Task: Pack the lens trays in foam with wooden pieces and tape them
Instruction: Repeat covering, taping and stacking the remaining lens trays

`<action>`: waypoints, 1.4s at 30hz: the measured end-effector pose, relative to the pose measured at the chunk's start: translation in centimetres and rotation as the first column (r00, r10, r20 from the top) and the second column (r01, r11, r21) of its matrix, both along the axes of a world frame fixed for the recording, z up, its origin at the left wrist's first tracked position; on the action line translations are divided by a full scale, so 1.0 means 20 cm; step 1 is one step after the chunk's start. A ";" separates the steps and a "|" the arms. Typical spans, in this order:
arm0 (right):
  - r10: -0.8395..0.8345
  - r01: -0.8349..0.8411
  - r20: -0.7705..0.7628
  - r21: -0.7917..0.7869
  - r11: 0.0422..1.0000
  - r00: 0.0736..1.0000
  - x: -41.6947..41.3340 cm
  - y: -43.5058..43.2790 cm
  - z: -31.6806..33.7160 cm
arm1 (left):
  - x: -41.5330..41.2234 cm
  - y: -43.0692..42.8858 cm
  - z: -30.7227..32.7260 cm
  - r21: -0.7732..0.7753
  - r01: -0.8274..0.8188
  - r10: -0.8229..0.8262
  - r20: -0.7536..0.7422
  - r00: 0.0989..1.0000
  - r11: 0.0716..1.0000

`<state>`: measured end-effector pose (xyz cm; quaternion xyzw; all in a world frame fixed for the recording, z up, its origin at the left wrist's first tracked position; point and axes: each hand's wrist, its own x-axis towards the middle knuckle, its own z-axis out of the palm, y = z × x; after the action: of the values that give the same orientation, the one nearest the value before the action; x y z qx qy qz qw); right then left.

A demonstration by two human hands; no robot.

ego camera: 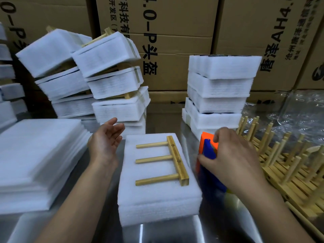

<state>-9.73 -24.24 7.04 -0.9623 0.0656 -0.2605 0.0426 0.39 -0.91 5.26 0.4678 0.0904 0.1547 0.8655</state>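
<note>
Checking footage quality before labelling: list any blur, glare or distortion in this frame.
Head view: wide-angle bending tilts the foam stacks and cartons; the right hand and tape dispenser are motion-blurred; glare streaks the metal table; the wooden piece stays sharp.

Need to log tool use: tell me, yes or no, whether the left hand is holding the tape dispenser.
No. The left hand is open and empty beside the foam bundle, while the right hand grips the orange and blue tape dispenser.

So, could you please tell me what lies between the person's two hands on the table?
In the head view, a foam-wrapped bundle lies between the open left hand and the right hand, which grips the orange-and-blue tape dispenser. A three-pegged wooden piece rests on top.
</note>
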 end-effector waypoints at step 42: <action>0.427 -0.855 0.742 0.471 0.216 0.517 -0.02 -0.13 0.08 | -0.16 -0.16 0.11 0.336 0.565 -0.601 0.002 0.800 0.753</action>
<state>-10.05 -26.83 8.73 -0.6629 -0.2579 -0.3724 0.5961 -2.79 -4.16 7.52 0.5968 -0.1340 -0.0849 0.7865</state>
